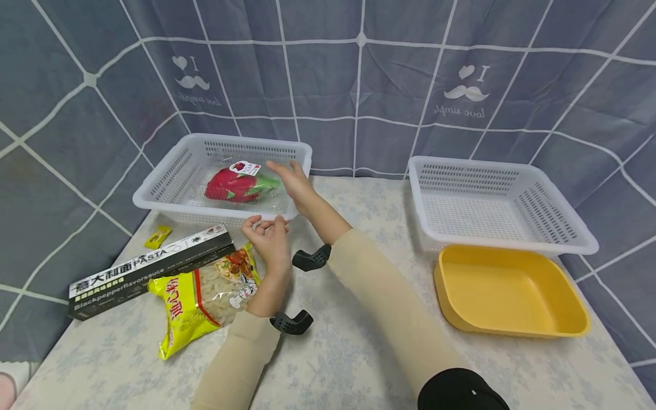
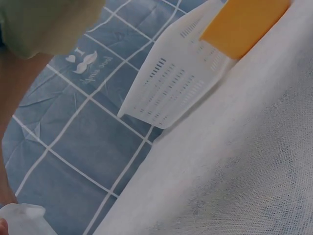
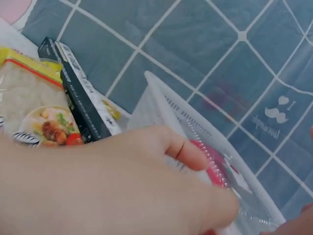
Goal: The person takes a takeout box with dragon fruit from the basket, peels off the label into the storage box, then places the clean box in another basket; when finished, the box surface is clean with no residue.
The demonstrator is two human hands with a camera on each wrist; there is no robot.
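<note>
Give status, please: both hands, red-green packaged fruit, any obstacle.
Left hand at near rim of left white perforated plastic basket, grip unclear; right hand at right end. Red-green fruit inside, in clear plastic. Long black box, yellow plastic bag in front.

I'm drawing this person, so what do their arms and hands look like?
The left sleeve and right sleeve are long, plain and cream-coloured. The left hand and right hand have no gloves. Near each wrist is a curved black piece with tiny holes: left piece, right piece.
</note>
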